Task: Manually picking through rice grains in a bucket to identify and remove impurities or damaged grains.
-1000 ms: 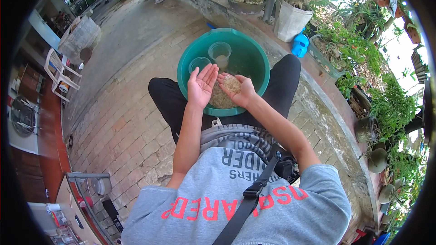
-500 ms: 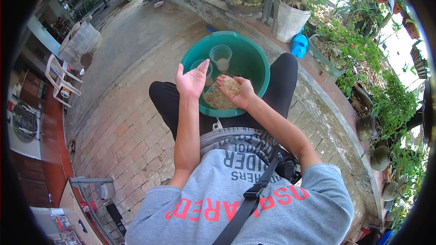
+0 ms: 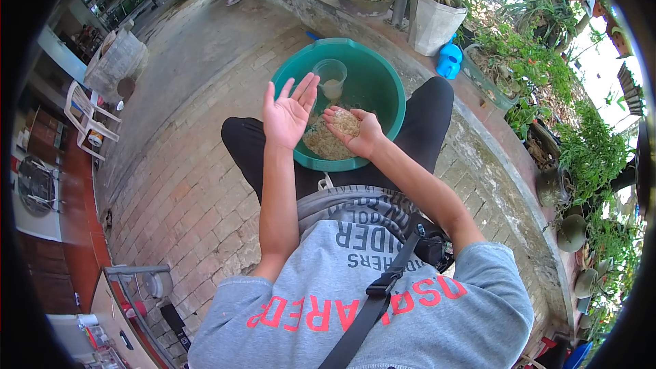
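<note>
Between my knees sits a round green plastic basin (image 3: 393, 75). Loose pale grain (image 3: 324, 142) is heaped on the near side of its floor. My right hand (image 3: 367, 138), palm up and cupped over the basin, carries a small handful of grain (image 3: 346, 123). To its left, my left hand (image 3: 286, 121) is raised over the basin's left rim, its bare palm up and fingers apart. A clear plastic cup (image 3: 331, 74) with some pale contents stands toward the basin's far side. My left hand hides part of the basin behind it.
Brick paving (image 3: 184, 198) surrounds me. To the far right are a blue watering can (image 3: 449, 60), a white planter (image 3: 436, 22) and potted plants along a low ledge. A white plastic chair (image 3: 90, 119) and a concrete tub (image 3: 116, 61) stand to the left.
My left fingers have spread apart and tilted a little. The right hand still cups its grain, nearly in place. A second clear cup, partly seen before, is now hidden behind my left hand.
</note>
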The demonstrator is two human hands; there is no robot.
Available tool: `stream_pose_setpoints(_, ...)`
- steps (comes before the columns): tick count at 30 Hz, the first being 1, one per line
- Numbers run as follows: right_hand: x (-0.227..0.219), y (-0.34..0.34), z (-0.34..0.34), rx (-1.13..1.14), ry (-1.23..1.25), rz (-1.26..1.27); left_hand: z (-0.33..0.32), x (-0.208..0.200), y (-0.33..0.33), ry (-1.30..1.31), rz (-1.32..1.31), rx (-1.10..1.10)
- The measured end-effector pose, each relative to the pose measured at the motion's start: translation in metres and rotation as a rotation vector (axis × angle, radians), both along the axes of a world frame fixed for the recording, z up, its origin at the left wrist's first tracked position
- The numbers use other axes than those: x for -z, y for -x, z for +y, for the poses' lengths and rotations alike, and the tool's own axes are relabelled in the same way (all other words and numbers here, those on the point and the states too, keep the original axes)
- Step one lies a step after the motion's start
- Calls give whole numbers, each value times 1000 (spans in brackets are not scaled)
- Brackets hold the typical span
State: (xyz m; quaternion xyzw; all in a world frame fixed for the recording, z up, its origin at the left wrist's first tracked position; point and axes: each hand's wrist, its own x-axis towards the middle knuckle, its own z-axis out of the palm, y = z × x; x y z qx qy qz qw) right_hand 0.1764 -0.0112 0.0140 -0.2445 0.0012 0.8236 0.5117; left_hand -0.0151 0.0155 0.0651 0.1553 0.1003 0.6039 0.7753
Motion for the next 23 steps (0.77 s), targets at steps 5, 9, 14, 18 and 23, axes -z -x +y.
stream_pose_setpoints(5,-1,2,-1,-11,-10,-5,-19,40,-29,-327,1095,-555)
stream_pose_setpoints(9,12,-5,2,51,42,5,8,12,-47,-854,1593,-1010)
stream_pose_setpoints(14,5,3,1,16,42,1,56,12,-45,-1200,2214,-651)
stream_pose_setpoints(18,12,1,3,36,90,-10,59,13,-56,-1021,2202,-300)
stream_pose_setpoints(23,13,0,-2,82,143,-28,34,20,-63,-1068,2042,-248)
